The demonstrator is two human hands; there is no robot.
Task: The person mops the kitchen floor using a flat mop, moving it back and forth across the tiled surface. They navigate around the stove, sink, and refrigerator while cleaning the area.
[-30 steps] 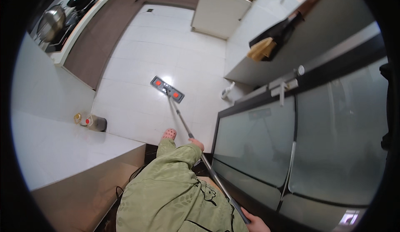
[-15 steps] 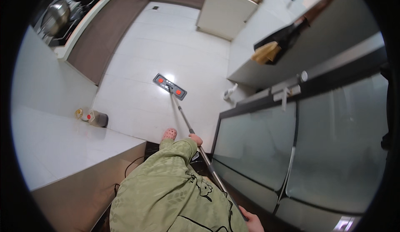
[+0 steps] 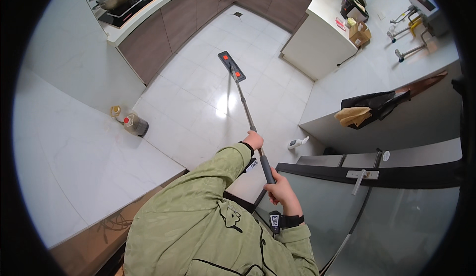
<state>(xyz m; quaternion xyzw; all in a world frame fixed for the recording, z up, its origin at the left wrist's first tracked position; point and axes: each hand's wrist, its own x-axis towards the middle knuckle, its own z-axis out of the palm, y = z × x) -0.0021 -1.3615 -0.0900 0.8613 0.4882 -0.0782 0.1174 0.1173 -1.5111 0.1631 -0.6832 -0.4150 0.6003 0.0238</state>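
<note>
A flat mop [image 3: 244, 100] reaches away from me across the white tiled floor. Its grey rectangular head [image 3: 232, 66] with two orange-red patches lies on the tiles at the far end. My left hand [image 3: 254, 140] is closed round the metal pole about midway along. Lower down, my right hand [image 3: 282, 192] grips the dark grey handle sleeve [image 3: 267, 169] at the pole's near end. A black band with a small device [image 3: 275, 221] circles my right wrist. Both my arms are in green sleeves.
A frosted glass door [image 3: 317, 196] with a lever handle stands to my right, and a white spray bottle [image 3: 297, 143] lies near it. Two jugs [image 3: 135, 124] stand by the left wall. Brown cabinets [image 3: 183, 23] line the far left; a white counter end [image 3: 317, 40] juts out at the far right.
The mop head has slid farther away and to the right. Both hands have gone forward with the pole; my right hand has come up from the lower edge. My view has shifted too.
</note>
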